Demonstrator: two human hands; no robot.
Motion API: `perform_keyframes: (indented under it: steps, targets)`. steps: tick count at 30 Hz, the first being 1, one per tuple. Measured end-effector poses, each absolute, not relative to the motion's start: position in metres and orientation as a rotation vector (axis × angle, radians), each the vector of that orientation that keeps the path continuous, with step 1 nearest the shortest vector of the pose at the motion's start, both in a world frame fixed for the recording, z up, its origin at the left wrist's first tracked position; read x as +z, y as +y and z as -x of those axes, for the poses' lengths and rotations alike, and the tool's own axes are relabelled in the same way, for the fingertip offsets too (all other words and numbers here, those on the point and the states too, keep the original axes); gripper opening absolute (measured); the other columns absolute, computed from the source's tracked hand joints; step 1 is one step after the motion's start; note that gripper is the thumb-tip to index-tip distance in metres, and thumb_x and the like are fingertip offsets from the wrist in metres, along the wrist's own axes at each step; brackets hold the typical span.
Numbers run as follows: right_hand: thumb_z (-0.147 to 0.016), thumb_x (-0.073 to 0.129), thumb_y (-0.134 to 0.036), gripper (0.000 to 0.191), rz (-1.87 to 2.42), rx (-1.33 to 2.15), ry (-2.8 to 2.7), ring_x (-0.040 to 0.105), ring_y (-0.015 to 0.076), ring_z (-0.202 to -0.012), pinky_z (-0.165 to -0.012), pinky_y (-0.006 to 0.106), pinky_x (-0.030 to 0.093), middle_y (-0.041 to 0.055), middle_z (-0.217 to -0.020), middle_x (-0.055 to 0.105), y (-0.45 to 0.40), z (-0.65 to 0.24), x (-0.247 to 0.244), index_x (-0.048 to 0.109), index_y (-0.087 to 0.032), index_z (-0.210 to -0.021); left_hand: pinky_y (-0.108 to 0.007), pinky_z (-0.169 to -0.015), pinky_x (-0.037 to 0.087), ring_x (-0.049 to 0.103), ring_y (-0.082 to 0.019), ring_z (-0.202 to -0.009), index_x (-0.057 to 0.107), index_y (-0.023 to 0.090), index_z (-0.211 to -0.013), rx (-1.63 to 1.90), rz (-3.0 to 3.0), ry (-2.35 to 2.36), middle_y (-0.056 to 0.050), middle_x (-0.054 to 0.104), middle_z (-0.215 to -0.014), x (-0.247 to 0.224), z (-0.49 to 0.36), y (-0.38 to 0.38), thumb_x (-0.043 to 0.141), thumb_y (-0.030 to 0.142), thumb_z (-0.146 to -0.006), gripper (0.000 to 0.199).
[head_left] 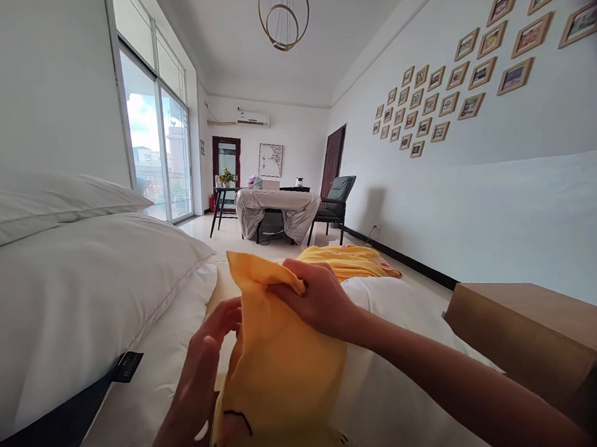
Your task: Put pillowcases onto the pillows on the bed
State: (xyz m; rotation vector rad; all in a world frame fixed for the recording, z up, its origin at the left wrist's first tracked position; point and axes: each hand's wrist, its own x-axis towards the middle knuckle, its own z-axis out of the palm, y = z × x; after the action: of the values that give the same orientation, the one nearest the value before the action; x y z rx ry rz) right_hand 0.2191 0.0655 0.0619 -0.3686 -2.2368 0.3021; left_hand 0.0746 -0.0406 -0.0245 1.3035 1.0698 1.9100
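Your right hand (pixel 319 296) grips the top edge of the yellow cloth (pixel 290 357), pinched between thumb and fingers. Your left hand (pixel 210 351), fingers curled, is at the cloth's left side; whether it grips, you cannot tell. Left of the cloth lie white pillows (pixel 101 280); beyond it, more yellow fabric (pixel 348 261); to its right, a cardboard box (pixel 524 332).

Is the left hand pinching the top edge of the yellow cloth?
No, the right hand pinches the yellow cloth near its top edge; the left hand is lower, alongside it.
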Motion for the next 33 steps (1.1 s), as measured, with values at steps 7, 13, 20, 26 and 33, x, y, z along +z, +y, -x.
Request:
perform_keyframes:
  steps: [7, 13, 20, 26, 33]
  targets:
    - [-0.085, 0.053, -0.037, 0.027, 0.450, 0.129, -2.130, 0.031, 0.0095, -0.051, -0.052, 0.021, 0.028, -0.0049, -0.054, 0.044, 0.079, -0.218, 0.079, 0.045, -0.020, -0.066, -0.028, -0.063, 0.043, 0.061, -0.021, -0.072, 0.056, 0.020, -0.105, 1.651, -1.563, 1.761, -0.002, 0.066, -0.077, -0.014, -0.092, -0.028, 0.054, 0.040, -0.081, 0.031]
    - [-0.082, 0.055, -0.038, 0.026, 0.450, 0.385, -2.112, 0.044, 0.0108, -0.060, -0.055, 0.021, 0.034, -0.0017, -0.063, 0.051, 0.100, -0.225, 0.098, 0.056, -0.016, -0.068, -0.027, -0.058, 0.039, 0.058, -0.019, -0.062, 0.055, 0.020, -0.083, 1.395, -1.784, 2.074, -0.001, 0.062, -0.066, -0.016, -0.079, -0.030, 0.039, 0.045, -0.089, 0.030]
    - [-0.067, 0.062, -0.035, 0.022, 0.552, 0.610, -1.749, 0.045, 0.0106, -0.058, -0.049, 0.022, 0.037, -0.0005, -0.063, 0.049, 0.137, -0.237, 0.126, 0.057, -0.014, -0.065, -0.037, -0.084, 0.042, 0.059, -0.030, -0.107, 0.041, 0.018, -0.134, 1.145, -2.060, 2.406, -0.014, 0.060, -0.126, -0.039, -0.101, -0.052, 0.052, 0.034, -0.078, 0.059]
    - [-0.061, 0.067, -0.028, 0.018, 0.639, 0.412, -1.520, 0.044, 0.0098, -0.059, -0.047, 0.021, 0.036, 0.0012, -0.067, 0.050, 0.165, -0.268, 0.159, 0.056, -0.014, -0.059, -0.029, -0.060, 0.036, 0.062, -0.026, -0.075, 0.056, 0.020, -0.087, 0.832, -1.783, 2.364, -0.008, 0.067, -0.082, -0.030, -0.092, -0.048, 0.042, 0.032, -0.083, 0.019]
    - [-0.063, 0.068, -0.027, 0.023, 0.660, 0.387, -1.628, 0.037, 0.0058, -0.049, -0.044, 0.020, 0.028, -0.0038, -0.051, 0.041, 0.188, -0.322, 0.163, 0.054, -0.013, -0.053, -0.023, -0.058, 0.035, 0.052, -0.017, -0.063, 0.056, 0.021, -0.075, 1.181, -1.725, 2.166, 0.000, 0.060, -0.064, -0.019, -0.056, -0.037, 0.042, 0.050, -0.085, 0.034]
